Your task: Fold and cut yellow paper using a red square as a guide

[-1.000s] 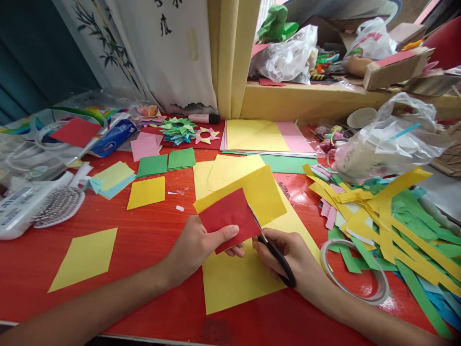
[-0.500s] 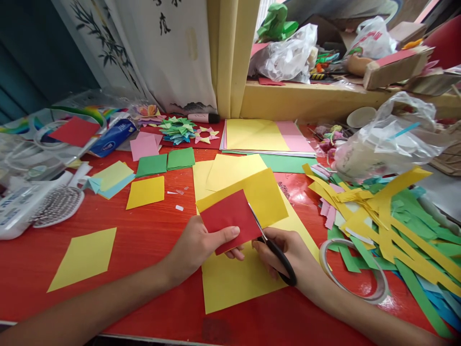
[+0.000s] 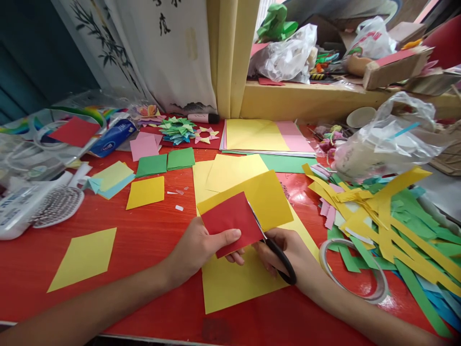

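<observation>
My left hand (image 3: 201, 247) pinches a red paper square (image 3: 230, 221) together with a yellow sheet (image 3: 266, 194) that lies behind it, thumb on top of the red. My right hand (image 3: 288, 254) is closed round black-handled scissors (image 3: 277, 252), whose blades run up along the right edge of the red square into the yellow sheet. Both hands hover just above a larger yellow sheet (image 3: 234, 283) that lies flat on the red table (image 3: 144, 240).
A yellow square (image 3: 84, 257) lies at the near left, with more yellow, green and pink squares (image 3: 151, 166) behind. A tape ring (image 3: 355, 271) and a heap of paper strips (image 3: 396, 226) fill the right. A hairbrush (image 3: 57, 204), plastic bags (image 3: 389, 139) and folded stars (image 3: 178, 129) stand farther back.
The scissors have advanced a little up the yellow sheet along the red square's edge. The held papers have tilted slightly right. Both hands stay in nearly the same place.
</observation>
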Motion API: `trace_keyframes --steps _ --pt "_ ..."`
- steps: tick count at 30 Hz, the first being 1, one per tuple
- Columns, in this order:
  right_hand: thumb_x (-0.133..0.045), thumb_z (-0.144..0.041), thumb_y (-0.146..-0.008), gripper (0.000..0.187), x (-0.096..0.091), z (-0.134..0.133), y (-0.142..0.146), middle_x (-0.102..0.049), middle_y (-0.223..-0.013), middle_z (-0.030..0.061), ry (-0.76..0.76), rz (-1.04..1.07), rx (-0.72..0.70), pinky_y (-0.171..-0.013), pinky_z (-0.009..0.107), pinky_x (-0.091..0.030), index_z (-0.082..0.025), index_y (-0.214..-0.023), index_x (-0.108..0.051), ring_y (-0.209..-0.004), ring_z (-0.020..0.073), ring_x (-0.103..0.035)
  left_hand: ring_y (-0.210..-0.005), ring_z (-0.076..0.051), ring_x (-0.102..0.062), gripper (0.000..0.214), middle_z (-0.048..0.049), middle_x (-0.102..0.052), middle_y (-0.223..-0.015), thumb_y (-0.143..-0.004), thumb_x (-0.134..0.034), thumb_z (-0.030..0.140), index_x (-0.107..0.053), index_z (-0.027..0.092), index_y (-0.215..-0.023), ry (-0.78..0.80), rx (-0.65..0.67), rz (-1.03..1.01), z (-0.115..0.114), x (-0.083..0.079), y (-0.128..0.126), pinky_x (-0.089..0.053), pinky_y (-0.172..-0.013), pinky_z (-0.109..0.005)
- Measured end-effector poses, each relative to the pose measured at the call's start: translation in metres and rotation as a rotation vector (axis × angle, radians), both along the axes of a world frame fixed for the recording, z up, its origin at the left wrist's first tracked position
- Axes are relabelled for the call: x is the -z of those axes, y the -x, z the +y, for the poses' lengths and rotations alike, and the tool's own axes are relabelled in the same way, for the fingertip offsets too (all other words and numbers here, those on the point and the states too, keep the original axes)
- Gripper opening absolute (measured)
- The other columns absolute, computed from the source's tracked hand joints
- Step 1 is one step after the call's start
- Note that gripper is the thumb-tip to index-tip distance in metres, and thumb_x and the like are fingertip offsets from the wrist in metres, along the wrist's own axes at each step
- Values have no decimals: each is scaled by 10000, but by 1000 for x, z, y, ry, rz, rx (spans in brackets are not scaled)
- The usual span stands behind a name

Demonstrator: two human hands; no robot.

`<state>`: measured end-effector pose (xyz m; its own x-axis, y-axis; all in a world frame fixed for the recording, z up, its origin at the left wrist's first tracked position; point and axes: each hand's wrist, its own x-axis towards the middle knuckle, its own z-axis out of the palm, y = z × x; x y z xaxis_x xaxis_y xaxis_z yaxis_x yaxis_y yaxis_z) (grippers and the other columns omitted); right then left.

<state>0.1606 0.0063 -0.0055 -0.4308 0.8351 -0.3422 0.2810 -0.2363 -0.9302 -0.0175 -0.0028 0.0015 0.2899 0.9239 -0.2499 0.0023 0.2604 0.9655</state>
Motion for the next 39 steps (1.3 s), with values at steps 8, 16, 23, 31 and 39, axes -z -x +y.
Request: trace_keyframes --steps 8,16,23,31,39 --pt "-486 -207 -726 235 1 1 1 -386 -423 -66 -3 4 3 -384 168 -294 -178 -513 -391 -382 49 -365 -524 -144 -642 202 -13 -681 -568 -757 -588 314 -648 140 -674 24 -17 -33 0 0 -1 -514 -534 -221" --pt "-549 -368 -741 252 -12 16 -9 -468 -462 -34 141 -20 -203 -357 182 -264 -152 -624 -497 -379 63 -384 -480 -150 -626 198 -23 -671 -557 -716 -630 287 -646 121 -608 118 -86 -100 6 -1 4 -499 -493 -221" --pt "-525 -429 -793 392 -31 32 -41 -531 -521 -8 163 -119 -545 -407 177 -297 -84 -964 -596 -418 61 -433 -398 -109 -565 166 -29 -640 -486 -688 -637 211 -616 121 -549 219 -206 -185 13 -1 11 -460 -454 -193" --pt "-477 -491 -799 481 -30 34 -47 -531 -575 15 196 162 -578 -384 183 -326 -68 -995 -597 -419 83 -504 -364 -94 -524 207 -36 -616 -452 -674 -629 204 -602 117 -488 268 -194 -193 12 -1 10 -434 -424 -188" --pt "-436 -508 -816 478 -22 28 -35 -555 -594 26 271 135 -515 -417 181 -381 -88 -982 -593 -468 96 -536 -344 -86 -524 184 -23 -625 -464 -692 -612 208 -627 124 -529 307 -122 -239 10 -2 7 -417 -413 -179"
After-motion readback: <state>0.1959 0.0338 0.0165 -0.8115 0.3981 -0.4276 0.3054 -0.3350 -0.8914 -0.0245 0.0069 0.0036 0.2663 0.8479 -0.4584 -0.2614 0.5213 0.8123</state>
